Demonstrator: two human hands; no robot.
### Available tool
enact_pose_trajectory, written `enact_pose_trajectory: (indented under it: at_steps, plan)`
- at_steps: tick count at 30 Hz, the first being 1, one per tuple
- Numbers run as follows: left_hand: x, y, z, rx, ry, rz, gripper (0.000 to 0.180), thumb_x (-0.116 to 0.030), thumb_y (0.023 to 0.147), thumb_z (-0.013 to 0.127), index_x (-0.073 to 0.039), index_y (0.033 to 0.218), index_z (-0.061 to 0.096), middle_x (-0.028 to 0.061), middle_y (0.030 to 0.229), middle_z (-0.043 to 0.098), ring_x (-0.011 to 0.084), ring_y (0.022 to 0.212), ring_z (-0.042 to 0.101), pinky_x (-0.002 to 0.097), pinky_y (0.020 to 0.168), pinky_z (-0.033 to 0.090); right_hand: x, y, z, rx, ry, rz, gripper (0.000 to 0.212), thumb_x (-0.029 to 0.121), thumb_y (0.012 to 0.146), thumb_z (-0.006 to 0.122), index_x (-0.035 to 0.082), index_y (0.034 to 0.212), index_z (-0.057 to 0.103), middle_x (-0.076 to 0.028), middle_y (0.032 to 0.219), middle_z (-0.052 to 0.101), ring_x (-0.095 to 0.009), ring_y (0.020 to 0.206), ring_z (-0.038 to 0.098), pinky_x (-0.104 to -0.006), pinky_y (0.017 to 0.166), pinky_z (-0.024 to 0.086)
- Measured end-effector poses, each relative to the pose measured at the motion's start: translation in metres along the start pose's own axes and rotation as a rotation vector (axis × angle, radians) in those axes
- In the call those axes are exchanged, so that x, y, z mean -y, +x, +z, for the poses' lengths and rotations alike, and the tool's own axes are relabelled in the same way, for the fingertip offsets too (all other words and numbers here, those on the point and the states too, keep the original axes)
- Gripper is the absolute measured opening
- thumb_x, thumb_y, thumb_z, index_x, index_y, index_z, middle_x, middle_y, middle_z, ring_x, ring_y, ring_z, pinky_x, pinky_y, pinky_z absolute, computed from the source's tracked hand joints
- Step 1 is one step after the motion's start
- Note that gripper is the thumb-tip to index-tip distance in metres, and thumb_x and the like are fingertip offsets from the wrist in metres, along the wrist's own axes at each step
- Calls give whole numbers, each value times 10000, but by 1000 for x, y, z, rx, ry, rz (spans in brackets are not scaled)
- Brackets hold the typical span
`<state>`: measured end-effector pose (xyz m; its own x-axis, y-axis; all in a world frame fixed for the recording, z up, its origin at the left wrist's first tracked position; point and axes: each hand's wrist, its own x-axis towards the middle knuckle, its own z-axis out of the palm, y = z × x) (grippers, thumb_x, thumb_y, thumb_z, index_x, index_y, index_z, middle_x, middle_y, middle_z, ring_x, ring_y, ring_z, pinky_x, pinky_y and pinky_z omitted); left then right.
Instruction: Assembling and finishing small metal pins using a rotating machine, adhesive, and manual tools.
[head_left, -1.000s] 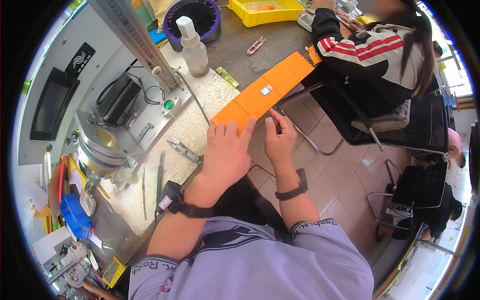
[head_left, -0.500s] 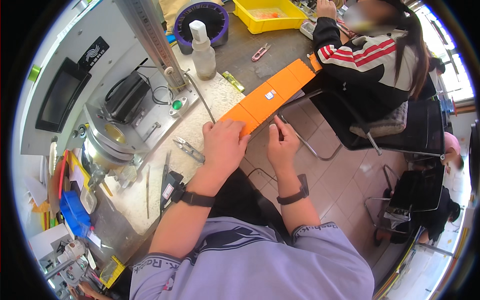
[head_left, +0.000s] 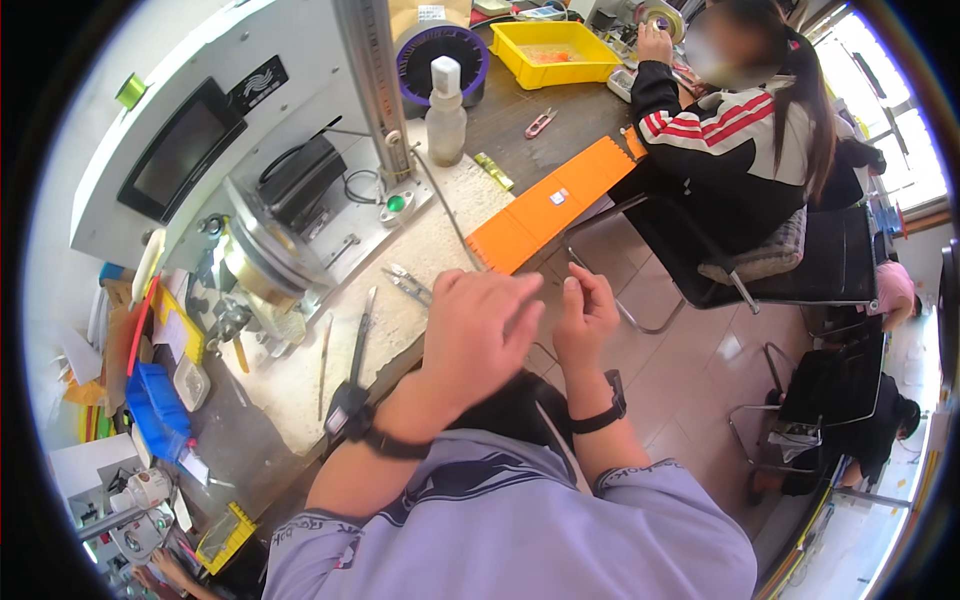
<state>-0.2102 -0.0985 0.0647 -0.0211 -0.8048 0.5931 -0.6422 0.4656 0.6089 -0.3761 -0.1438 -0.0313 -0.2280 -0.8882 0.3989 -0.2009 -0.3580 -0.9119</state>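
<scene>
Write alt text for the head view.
A person's bare left hand and right hand are raised side by side near a long, flat orange strip. Left stands a pale grey machine; upper right, a co-worker sits in a striped jacket.

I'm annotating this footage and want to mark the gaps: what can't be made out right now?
Head view:
Palm of the left hand: hidden by its own back.
Anything pinched in the right hand: too small, partly behind the fingers.
Contents of the yellow tray: too small.
Top of the graduated metal column: cut off by the upper edge.
</scene>
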Motion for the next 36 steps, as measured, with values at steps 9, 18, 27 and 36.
enact_pose_trajectory:
  at_steps: [9,18,27,36]
  plan:
    - [-145,-27,-159,-281,245,165,233,-230,790,709,-159,1012,718,6,846,624,167,685,579,347,637,359,41,-24,38,169,132,6,143,0,982,599,-28,1087,693,16,889,586,-52,786,525,-194,702,435]
    - [-162,-80,-221,-279,400,-141,316,-162,769,762,-201,1060,647,-6,865,602,194,662,554,383,656,338,47,-1,70,186,-158,-148,210,84,985,640,-40,1143,698,-34,995,678,-68,863,600,-206,770,481]
    - [-136,-66,-234,-236,244,-161,457,-94,748,814,-243,1109,575,-17,885,579,221,639,530,419,674,317,-2,166,14,119,-960,-418,478,285,852,779,-40,1188,682,-222,1089,713,-377,993,697,-415,862,547]
    - [-7,-155,-177,-48,93,4,140,-58,842,618,-78,881,486,77,755,490,247,625,436,423,689,378,-60,202,-2,187,-1073,-173,635,461,830,748,45,1297,639,-218,1260,623,-409,1189,569,-470,1037,444]
